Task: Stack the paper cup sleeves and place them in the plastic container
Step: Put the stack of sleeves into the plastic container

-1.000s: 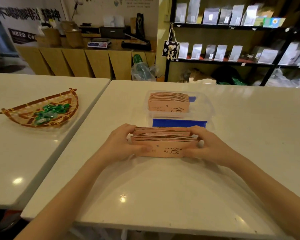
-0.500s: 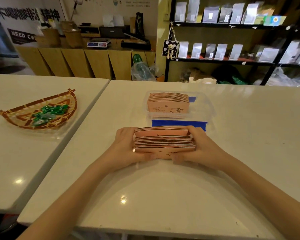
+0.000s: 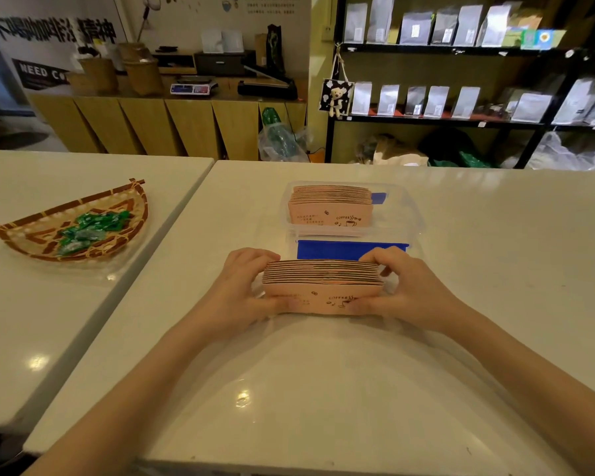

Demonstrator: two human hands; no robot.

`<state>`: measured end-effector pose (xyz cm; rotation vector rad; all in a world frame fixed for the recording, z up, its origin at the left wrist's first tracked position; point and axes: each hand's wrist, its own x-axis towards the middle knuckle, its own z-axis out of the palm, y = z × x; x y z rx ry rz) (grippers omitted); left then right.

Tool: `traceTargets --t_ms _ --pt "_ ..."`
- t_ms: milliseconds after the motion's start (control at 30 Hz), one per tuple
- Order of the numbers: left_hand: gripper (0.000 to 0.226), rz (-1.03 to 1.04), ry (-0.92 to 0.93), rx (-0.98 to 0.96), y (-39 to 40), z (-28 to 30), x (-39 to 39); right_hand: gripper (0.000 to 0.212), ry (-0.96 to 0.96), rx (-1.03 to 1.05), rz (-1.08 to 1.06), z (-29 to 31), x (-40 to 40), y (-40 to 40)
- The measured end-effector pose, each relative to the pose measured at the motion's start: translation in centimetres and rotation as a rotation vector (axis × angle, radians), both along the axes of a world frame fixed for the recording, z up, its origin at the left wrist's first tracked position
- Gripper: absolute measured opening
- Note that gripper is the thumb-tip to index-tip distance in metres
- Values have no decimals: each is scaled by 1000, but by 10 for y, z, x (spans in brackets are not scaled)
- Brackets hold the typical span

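A stack of flat pink paper cup sleeves [image 3: 323, 286] stands on its long edge on the white table, printed face toward me. My left hand [image 3: 244, 290] grips its left end and my right hand [image 3: 409, 290] grips its right end, thumbs in front. Just behind it stands a clear plastic container [image 3: 406, 214] with a blue clip on its near side. A second stack of sleeves [image 3: 330, 207] stands inside the container's left part.
A woven basket [image 3: 124, 235] with green wrapped candies lies on the neighbouring table at left. A seam separates the two tables. Shelves with silver bags and a wooden counter stand far behind.
The held sleeves were uneven and fanned; both hands have pressed them into a squared, even stack. The stack stays in front of the container.
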<state>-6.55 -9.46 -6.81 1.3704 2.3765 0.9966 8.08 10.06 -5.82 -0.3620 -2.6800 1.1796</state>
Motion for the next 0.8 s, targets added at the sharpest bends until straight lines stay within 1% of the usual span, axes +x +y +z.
traceTargets --t_ms 133,233,267,300,367,400,467,533,567,667,733,800 --pt "55 -3 -5 -78 1 -2 -2 37 -32 -4 46 3 1 -1" --pt "70 -5 1 -101 0 -3 -4 33 -23 -18 68 10 4 2" --pt "70 -8 12 -102 -1 -2 -4 32 -24 -6 66 11 5 4" --pt "66 -17 23 -102 -1 -2 -3 31 -25 10 63 11 6 6" --pt "44 -49 29 -108 0 1 1 29 -21 38 56 9 7 10" --pt "38 -71 28 -112 1 3 4 29 -13 48 52 7 7 11" --pt "41 -96 20 -113 2 4 6 34 -7 57 52 6 7 13" --pt "39 -104 31 -112 4 6 6 44 -12 65 78 6 7 15" --pt "38 -103 29 -123 4 7 6 44 -13 59 97 7 7 16" --pt "38 -95 25 -127 5 11 2 38 7 0 115 15 8 18" --pt "34 -101 36 -88 7 18 2 32 65 20 105 22 7 22" --pt "32 -106 54 -44 12 29 3 33 110 59 87 31 6 26"
